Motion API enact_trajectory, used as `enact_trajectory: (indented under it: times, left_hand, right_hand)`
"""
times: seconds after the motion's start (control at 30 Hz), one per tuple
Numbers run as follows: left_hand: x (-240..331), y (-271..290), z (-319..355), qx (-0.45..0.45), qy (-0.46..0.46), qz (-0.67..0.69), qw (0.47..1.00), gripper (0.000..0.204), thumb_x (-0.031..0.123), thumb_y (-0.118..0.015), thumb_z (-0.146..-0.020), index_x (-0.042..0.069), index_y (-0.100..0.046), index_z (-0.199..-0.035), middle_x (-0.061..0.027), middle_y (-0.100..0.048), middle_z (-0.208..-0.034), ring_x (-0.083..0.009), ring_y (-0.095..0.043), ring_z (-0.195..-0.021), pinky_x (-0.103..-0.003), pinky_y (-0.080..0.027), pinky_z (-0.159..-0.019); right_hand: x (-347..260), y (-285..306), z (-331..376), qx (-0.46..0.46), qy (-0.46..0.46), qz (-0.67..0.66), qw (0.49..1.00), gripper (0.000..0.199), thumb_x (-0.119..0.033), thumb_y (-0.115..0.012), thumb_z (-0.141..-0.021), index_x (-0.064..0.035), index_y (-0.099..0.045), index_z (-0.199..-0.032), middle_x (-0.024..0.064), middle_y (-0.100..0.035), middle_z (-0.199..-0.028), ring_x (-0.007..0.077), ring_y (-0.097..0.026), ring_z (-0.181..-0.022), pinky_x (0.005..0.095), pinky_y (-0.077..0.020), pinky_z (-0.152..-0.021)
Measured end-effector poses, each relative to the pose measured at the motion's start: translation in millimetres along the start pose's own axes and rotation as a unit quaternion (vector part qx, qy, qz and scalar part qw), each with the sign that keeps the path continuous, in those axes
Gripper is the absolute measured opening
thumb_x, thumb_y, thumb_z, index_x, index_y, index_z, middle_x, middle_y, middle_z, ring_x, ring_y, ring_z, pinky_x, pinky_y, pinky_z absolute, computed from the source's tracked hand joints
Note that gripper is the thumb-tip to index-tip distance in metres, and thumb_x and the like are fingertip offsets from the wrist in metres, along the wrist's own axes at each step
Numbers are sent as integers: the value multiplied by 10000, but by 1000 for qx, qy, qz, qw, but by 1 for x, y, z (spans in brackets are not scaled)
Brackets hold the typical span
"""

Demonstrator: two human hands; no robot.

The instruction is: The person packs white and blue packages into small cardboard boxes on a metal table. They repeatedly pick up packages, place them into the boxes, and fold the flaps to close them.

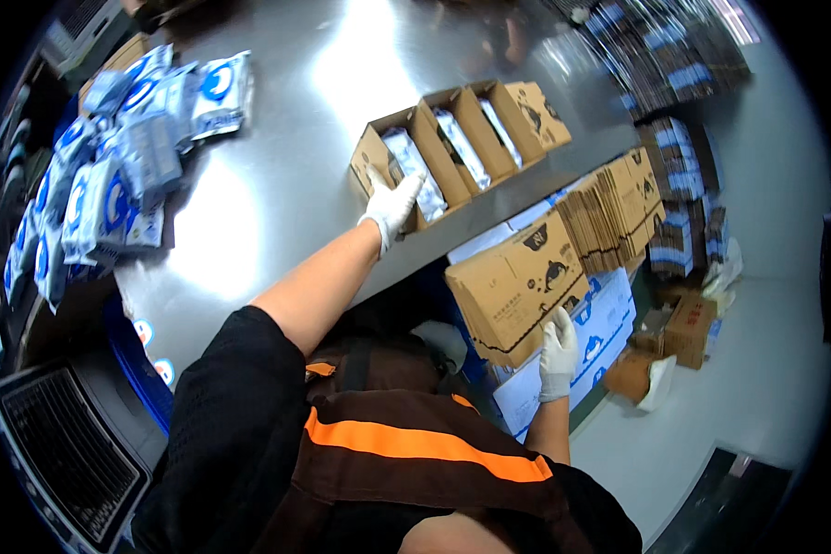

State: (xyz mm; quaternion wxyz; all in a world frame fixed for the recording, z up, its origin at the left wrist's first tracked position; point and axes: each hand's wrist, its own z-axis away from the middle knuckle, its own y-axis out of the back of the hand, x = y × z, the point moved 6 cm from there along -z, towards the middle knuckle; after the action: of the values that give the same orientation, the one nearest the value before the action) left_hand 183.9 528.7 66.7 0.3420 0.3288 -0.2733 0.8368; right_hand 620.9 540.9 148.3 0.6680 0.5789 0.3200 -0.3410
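Note:
My left hand (392, 205), in a white glove, grips the near left part of an open cardboard box (367, 159) on the metal table. Inside that box stands a silvery-white pouch (417, 171). Two more open boxes sit close beside it to the right, holding a second pouch (463, 150) and a third pouch (501, 132). My right hand (558, 355), also gloved in white, is low at the right, its closed fingers at the near edge of a stack of flattened cartons (517, 282). How many cartons it pinches is hidden.
Several blue-and-white pouches (125, 157) lie heaped on the table's left side. More folded cartons (609, 208) stand packed right of the flat stack, above blue-and-white cardboard (605, 323). Bundled stacks (674, 55) fill the far right. Brown boxes (688, 328) rest on the floor.

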Motion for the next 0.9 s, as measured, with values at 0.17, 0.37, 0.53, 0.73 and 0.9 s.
enact_trajectory:
  times: [0.17,0.37,0.53,0.73,0.9]
  left_hand:
    - [17,-79,-56,-42,17,37,998,1380,673,-751,-808,120,212,-1626,-301,-280,-1630,-424,-397,-1453,-526,-405,-1138]
    - [-63,-169,36,-184,-142,-520,822,1128,852,-387,-896,28,-167,-1634,-308,-213,-1644,-467,-214,-1534,-532,-164,-1257]
    - [-64,-155,86,-221,-214,-450,838,1078,730,-573,-894,-20,-240,-1592,-261,-304,-1622,-390,-256,-1530,-473,-178,-1252]
    - [6,21,117,-49,-267,42,962,1224,485,-844,-814,-26,-82,-1625,-291,-235,-1648,-396,-265,-1536,-438,-226,-1262]
    - [21,210,171,194,-249,-53,947,785,354,-865,-849,-63,-511,-1412,-192,-575,-1381,-250,-575,-1222,-362,-451,-1085]
  right_hand:
    - [48,36,12,15,-132,310,941,772,-439,-631,-1005,52,-378,-1544,244,-504,-1513,337,-497,-1398,402,-384,-1157]
    - [81,-7,21,-44,-94,27,994,793,-561,-507,-1047,36,-373,-1551,225,-530,-1474,319,-513,-1347,398,-365,-1161]
    - [-42,-3,39,84,8,-124,989,645,-227,-628,-1038,58,-354,-1547,194,-509,-1494,262,-524,-1333,356,-406,-1131]
    - [-155,-79,74,-103,191,15,976,380,-58,-710,-958,60,-642,-1313,182,-726,-1138,182,-684,-1056,299,-530,-936]
    - [-212,-228,82,-308,459,185,812,393,-46,-771,-838,-144,-741,-1218,126,-755,-1085,320,-707,-1025,368,-569,-885]
